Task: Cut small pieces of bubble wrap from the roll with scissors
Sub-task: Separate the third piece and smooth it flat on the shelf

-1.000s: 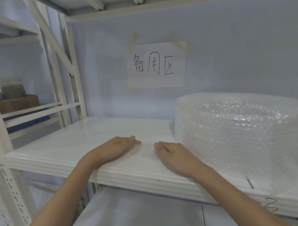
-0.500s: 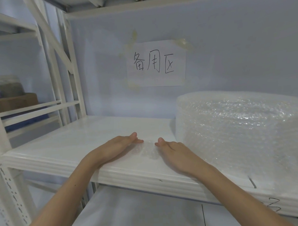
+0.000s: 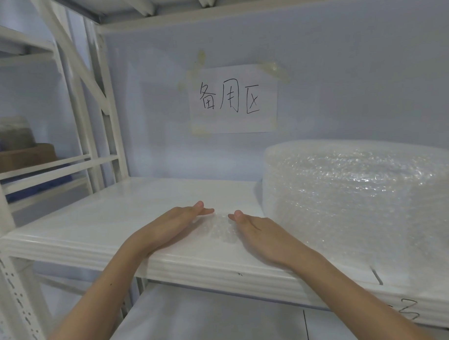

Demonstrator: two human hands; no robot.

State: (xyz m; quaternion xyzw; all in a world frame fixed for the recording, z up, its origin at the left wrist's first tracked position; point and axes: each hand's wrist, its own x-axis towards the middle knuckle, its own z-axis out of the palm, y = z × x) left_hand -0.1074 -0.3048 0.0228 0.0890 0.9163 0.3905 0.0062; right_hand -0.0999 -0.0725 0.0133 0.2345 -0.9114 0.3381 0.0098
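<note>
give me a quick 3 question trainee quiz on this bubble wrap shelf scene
1. True or false: scissors are in view.
2. Where does the small piece of bubble wrap lie? A) on top of the roll B) on the shelf between the two hands C) on the lower shelf
3. Fill in: the roll stands on the shelf to the ____ of the hands.

Key
1. False. The left hand and right hand lie flat and open on the shelf, and no scissors show.
2. B
3. Right
</note>
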